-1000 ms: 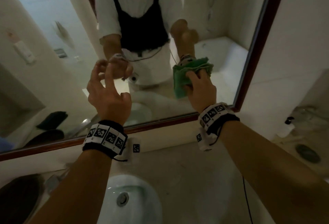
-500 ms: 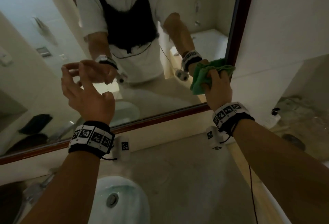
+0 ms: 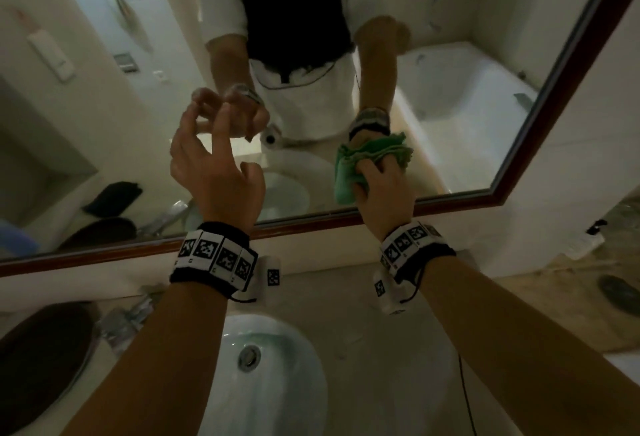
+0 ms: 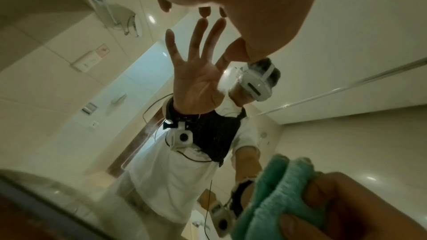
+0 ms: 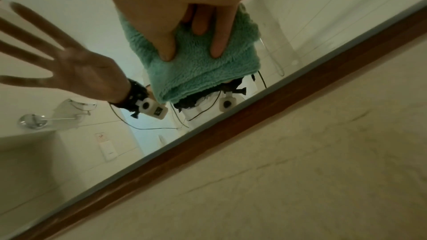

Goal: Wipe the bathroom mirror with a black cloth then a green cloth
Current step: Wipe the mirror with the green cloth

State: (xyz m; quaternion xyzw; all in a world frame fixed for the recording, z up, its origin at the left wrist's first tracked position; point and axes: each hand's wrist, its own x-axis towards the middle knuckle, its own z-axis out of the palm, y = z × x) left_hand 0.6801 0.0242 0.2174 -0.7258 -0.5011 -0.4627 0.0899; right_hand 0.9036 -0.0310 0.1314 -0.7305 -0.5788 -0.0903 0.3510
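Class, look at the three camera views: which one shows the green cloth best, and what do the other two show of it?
The right wrist view: the green cloth fills the centre, sharp, pressed to the mirror by the right hand. The head view shows it smaller, bunched past the knuckles. The left wrist view catches only a blurred corner.

A bathroom: a wood-framed mirror (image 3: 450,3) above a white washbasin (image 3: 277,383), with a bathtub (image 3: 460,89) and toilet (image 3: 294,172) reflected.
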